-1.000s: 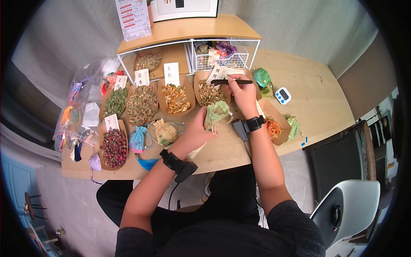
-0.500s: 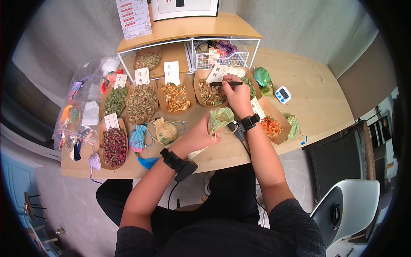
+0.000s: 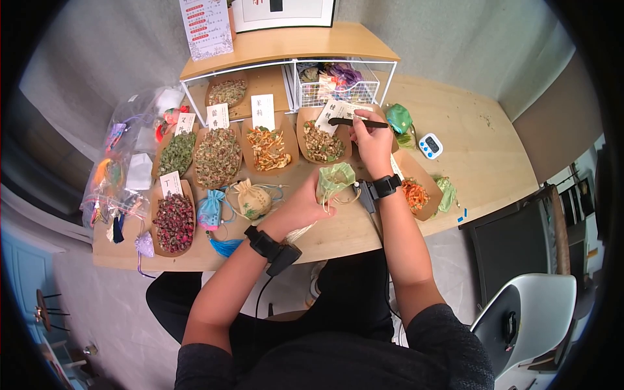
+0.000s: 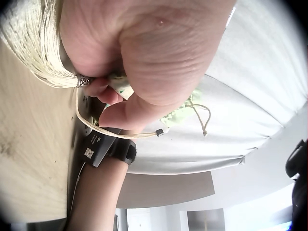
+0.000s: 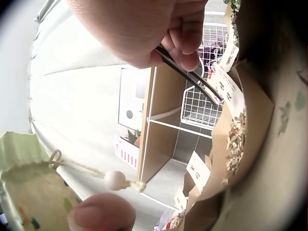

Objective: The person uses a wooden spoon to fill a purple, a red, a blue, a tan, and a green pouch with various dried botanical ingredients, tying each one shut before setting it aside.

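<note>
My left hand (image 3: 307,203) holds a light green drawstring pouch (image 3: 334,179) with its mouth open upward. A cream tassel (image 4: 38,50) and a cord hang by that hand in the left wrist view. In my right hand (image 3: 373,148) is a pair of dark tweezers (image 3: 357,122), pinched between thumb and fingers. The tweezers point left, over the paper tray (image 3: 346,151) of chopped dried herbs (image 3: 322,143) and its label card. Their two tips lie close together in the right wrist view, where nothing distinct shows between them.
More paper trays of dried plants stand to the left, including red buds (image 3: 174,224); orange pieces (image 3: 414,195) lie right. Finished-looking pouches, one beige (image 3: 252,200) and one blue (image 3: 209,209), lie front left. A timer (image 3: 430,146) sits right, a shelf (image 3: 289,49) behind.
My right hand dips the tweezers toward the herb tray, then draws back up and right. My left hand shifts the pouch slightly right, its mouth turned more upward.
</note>
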The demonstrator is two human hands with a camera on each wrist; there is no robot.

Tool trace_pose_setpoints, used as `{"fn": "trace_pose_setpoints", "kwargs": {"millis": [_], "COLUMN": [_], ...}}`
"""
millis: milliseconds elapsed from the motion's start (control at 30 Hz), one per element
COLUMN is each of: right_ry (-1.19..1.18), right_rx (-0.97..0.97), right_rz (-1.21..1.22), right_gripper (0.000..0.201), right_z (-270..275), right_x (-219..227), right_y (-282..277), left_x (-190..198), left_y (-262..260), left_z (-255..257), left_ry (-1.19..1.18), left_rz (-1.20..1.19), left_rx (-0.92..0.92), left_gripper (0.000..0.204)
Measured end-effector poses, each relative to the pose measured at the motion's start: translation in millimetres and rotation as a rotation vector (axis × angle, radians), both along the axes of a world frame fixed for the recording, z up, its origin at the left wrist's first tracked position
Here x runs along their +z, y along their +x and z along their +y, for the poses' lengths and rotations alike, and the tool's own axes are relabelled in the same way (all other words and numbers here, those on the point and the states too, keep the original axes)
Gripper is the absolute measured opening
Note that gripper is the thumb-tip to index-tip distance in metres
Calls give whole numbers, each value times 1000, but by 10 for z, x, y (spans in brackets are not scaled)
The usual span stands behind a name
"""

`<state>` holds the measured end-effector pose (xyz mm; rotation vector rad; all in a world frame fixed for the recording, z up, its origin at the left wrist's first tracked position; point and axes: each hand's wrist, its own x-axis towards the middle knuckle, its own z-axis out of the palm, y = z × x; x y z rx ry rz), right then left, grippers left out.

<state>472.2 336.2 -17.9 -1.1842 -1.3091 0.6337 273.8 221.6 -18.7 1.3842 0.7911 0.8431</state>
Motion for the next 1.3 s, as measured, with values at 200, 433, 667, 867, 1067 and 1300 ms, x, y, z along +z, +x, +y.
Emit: {"fn": "trace_pose_setpoints", "kwargs": {"millis": [200, 433, 667, 867, 1067, 1300], "right_ry": [6, 79, 62, -15, -137, -183], "right_rx": [23, 22, 65, 130, 492, 720], "right_rz": [-180, -293, -268, -63, 667, 695], "right_gripper": [22, 21, 21, 26, 34, 31], "right_z": [-95, -100, -50, -45, -156, -234], "right_x": [51, -3, -83, -11, 281, 308], "right_y": [-96, -153, -165, -121, 103, 137], "left_x": [8, -52, -40, -23, -124, -174], "left_y": [3, -3, 0, 0, 42, 21], "left_z": [-10, 8, 3, 3, 53, 89], "left_ry": [-13, -17, -27, -13, 21, 38], "left_rz": [-27, -10, -33, -31, -71, -126], "left_rx": [-21, -46, -37, -26, 209, 274], "left_gripper": [69, 69, 66, 66, 62, 64]}}
